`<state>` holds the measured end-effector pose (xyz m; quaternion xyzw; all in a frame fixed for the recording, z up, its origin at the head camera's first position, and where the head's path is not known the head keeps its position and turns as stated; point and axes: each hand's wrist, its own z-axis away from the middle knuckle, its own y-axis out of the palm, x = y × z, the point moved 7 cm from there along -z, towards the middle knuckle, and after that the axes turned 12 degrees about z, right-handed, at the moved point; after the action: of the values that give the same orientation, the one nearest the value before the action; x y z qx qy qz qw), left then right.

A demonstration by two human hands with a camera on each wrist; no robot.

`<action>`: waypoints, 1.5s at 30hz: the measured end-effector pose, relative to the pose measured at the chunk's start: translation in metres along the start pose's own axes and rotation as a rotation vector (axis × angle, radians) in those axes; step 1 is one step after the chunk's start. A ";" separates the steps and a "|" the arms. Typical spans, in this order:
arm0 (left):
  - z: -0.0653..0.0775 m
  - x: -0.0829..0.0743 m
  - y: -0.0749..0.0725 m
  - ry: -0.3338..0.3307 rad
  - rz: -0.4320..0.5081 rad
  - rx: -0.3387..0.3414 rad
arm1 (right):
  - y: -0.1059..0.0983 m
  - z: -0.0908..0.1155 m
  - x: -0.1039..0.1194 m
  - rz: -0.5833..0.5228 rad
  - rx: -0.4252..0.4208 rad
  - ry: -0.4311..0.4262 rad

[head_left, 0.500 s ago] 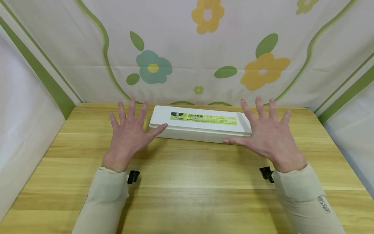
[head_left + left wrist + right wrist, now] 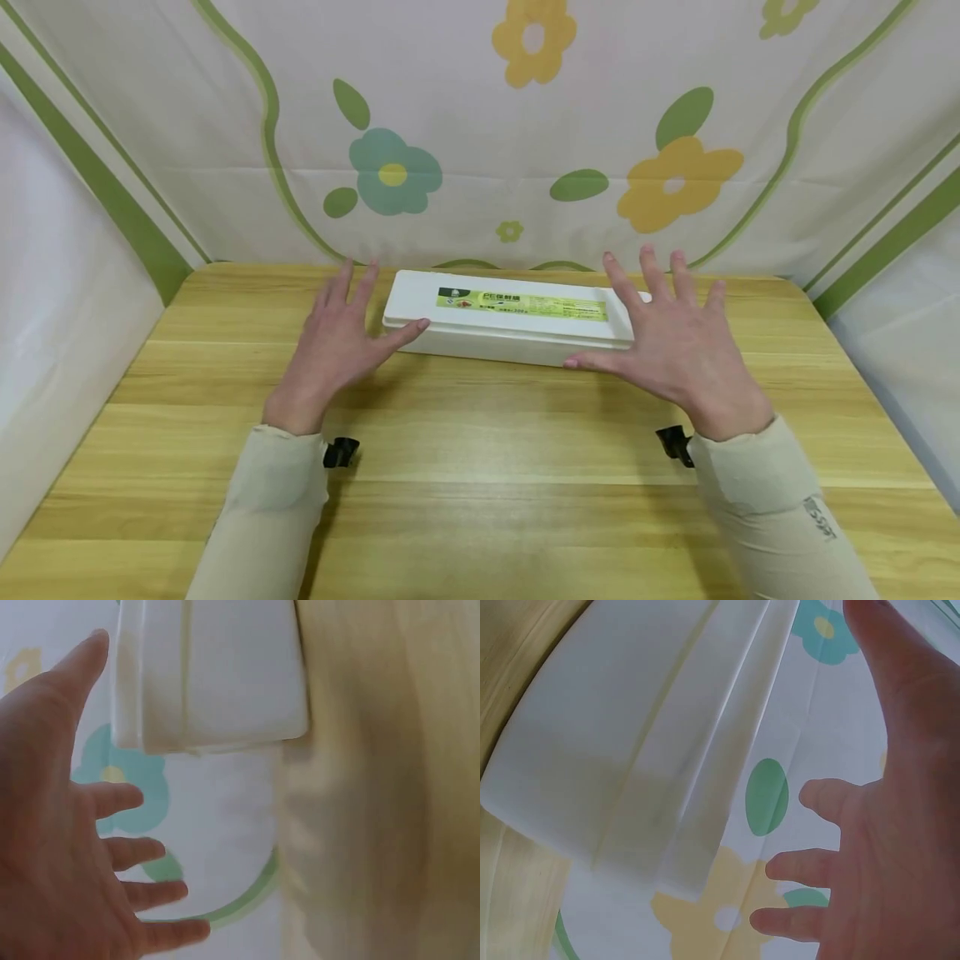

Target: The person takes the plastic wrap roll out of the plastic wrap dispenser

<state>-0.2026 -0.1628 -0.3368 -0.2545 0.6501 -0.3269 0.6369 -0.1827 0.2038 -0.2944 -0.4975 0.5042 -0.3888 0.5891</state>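
Note:
A long white box [image 2: 480, 340] with a green label [image 2: 522, 305] printed "PE" lies at the back of the table. My left hand [image 2: 333, 350] hovers by its left end, fingers spread and thumb out over the near left corner in the head view. Over the right end is my right hand [image 2: 678, 354], its fingers also spread, hiding that end. In the left wrist view the box's end [image 2: 232, 675] stands apart from the hand's fingers. The right wrist view likewise shows a gap between the box [image 2: 622, 742] and the right fingers. Neither hand holds anything.
The wooden table [image 2: 480, 500] extends toward the person, its back edge against a white curtain [image 2: 487, 117] printed with flowers. More curtain hangs at both sides. Black clip-like mounts [image 2: 342, 452] sit at the two sleeve cuffs.
My right hand has moved slightly left, further over the box's right end. The left hand has turned a little, its fingers now seen more from the side. The box has not moved.

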 end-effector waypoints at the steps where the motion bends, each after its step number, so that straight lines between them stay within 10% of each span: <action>1: -0.001 0.002 0.002 -0.005 0.043 0.012 | 0.000 -0.001 0.001 0.000 -0.001 -0.004; 18: -0.021 0.013 0.028 0.064 0.588 0.102 | 0.000 -0.018 0.038 0.000 0.028 -0.103; 45: -0.037 0.037 0.045 -0.056 0.840 0.148 | -0.011 -0.056 0.111 -0.055 -0.131 -0.294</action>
<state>-0.2377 -0.1572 -0.3963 0.0701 0.6547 -0.0780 0.7486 -0.2158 0.0842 -0.3069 -0.6000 0.4231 -0.2942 0.6120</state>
